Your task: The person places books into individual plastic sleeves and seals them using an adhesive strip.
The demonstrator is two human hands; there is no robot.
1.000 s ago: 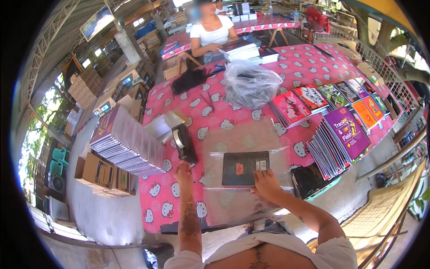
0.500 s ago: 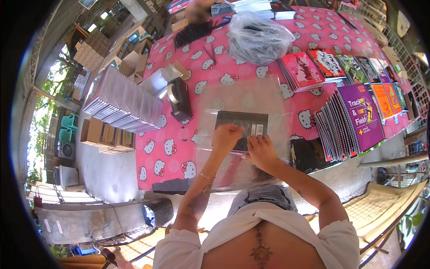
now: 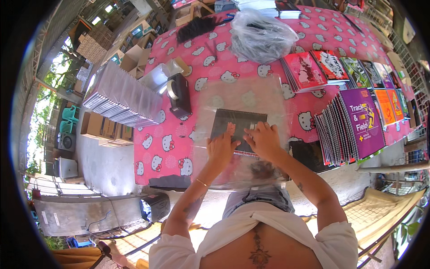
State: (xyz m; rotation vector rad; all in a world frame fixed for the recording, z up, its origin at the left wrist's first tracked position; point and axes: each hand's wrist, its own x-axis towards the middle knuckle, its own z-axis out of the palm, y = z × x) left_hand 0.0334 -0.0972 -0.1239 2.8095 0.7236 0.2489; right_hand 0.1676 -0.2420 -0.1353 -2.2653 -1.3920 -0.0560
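Observation:
A black spiral-bound notebook [image 3: 237, 117] lies flat on a clear plastic sheet [image 3: 206, 96] in front of me. A pale label shows on its right part and a small reddish patch [image 3: 231, 128] near its middle. My left hand [image 3: 221, 148] rests on the lower left of the notebook, fingers spread and thumb pointing inward. My right hand [image 3: 265, 141] lies over the lower right, partly covering the label, with thumb and index finger apart. Whether thin plastic covers the notebook under my fingers is hard to make out.
A black tape dispenser [image 3: 179, 96] and a tall stack of plastic-wrapped notebooks [image 3: 121, 98] stand to the left. Beyond lies a bundle of clear plastic bags [image 3: 262, 38]. Purple-covered spiral notebooks [image 3: 362, 119] and other colourful notebooks [image 3: 307, 71] line the right of the pink patterned table.
My left hand has moved down and left from the notebook's middle to its lower left. My right hand has shifted slightly, fingers stretching left. A person's head at the far side has left the view.

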